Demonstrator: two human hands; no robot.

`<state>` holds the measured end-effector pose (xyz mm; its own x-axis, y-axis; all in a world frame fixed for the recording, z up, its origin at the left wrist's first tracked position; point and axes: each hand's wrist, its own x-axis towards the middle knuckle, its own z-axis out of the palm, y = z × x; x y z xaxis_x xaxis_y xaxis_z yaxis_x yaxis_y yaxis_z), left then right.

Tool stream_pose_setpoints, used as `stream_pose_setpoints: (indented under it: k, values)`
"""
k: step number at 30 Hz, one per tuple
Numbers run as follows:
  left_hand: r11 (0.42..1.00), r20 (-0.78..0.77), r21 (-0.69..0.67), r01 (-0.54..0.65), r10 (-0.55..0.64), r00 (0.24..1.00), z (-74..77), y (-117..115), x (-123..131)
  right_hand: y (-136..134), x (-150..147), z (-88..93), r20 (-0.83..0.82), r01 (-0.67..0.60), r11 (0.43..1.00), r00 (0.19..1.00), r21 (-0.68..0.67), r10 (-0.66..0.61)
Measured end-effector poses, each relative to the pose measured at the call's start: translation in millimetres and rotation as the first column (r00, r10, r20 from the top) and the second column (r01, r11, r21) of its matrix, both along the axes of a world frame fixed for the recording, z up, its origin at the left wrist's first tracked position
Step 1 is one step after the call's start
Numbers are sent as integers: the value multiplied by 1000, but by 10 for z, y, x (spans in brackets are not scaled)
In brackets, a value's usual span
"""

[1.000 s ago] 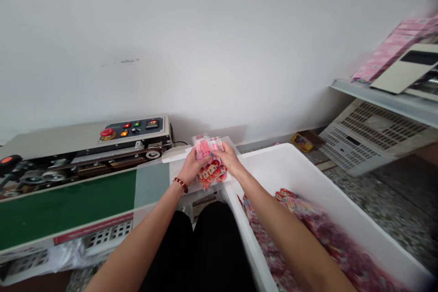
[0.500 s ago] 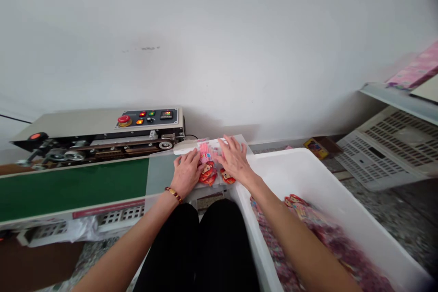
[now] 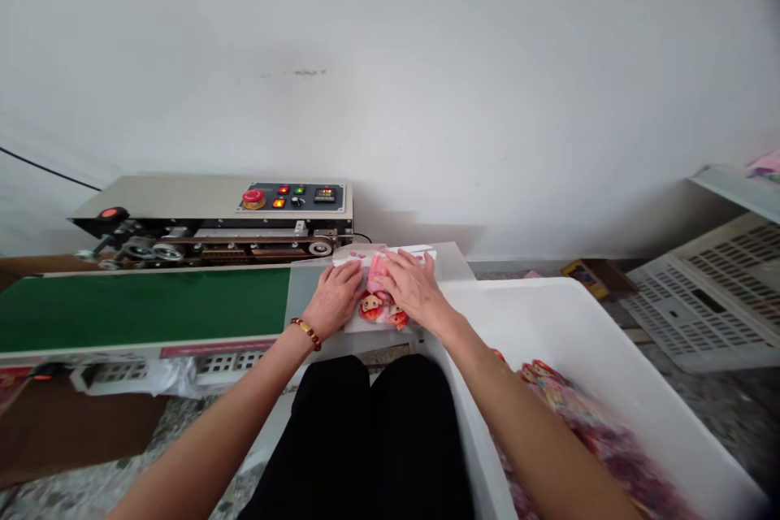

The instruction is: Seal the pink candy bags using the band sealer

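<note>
Clear plastic packets (image 3: 371,307) with pink contents and red cartoon faces lie on the pale plate at the right end of the green conveyor. My left hand (image 3: 334,296), a beaded bracelet at its wrist, has its fingers closed on the left edge of one packet. Over the right side of the packets my right hand (image 3: 413,286) bends its fingers down, holding them against the plate; its palm hides part of them. Just behind the left hand stands the band sealing machine (image 3: 305,197), with a red knob and lit buttons.
The green conveyor belt (image 3: 146,309) runs off to the left. At my right stands a white foam box (image 3: 585,301) holding many similar packets (image 3: 578,406). Beyond it are a white slatted crate (image 3: 688,317) and a small yellow carton (image 3: 588,278). A wall rises behind.
The view has shifted, so the machine sits further right. My right hand has come in closer to the left one, and its fingers now cover more of the packets.
</note>
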<state>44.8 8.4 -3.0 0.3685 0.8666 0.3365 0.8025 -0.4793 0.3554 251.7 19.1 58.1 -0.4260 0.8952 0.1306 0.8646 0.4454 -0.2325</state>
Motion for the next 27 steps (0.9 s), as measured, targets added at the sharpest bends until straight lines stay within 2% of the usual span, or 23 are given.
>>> stream_pose_setpoints:
  k: [5, 11, 17, 22, 24, 27]
  values:
    - [996, 46, -4, -94, 94, 994, -94, -64, -85, -6, 57, 11, 73, 57, 994, 996, -91, -50]
    - [995, -32, -13, -95, 95, 995, -55, -64, -244, -42, -84, -27, 76, -53, 997, 996, 47, 49]
    - [981, -57, 8, -196, 196, 979, -45, -78, -288, -25, -153, -172, 135, -106, 993, 986, 43, 99]
    - [974, -21, -21, -224, 224, 974, -110, -107, -695, 79, -263, -245, 47, -172, 985, 984, 26, 171]
    - [960, -28, -18, -279, 278, 960, -103, -131, -884, 117, -381, -287, 18, -193, 981, 981, 16, 192]
    - [927, -27, 47, -372, 373, 927, -35, -163, -949, 136, -544, -328, -3, -225, 974, 974, 18, 225]
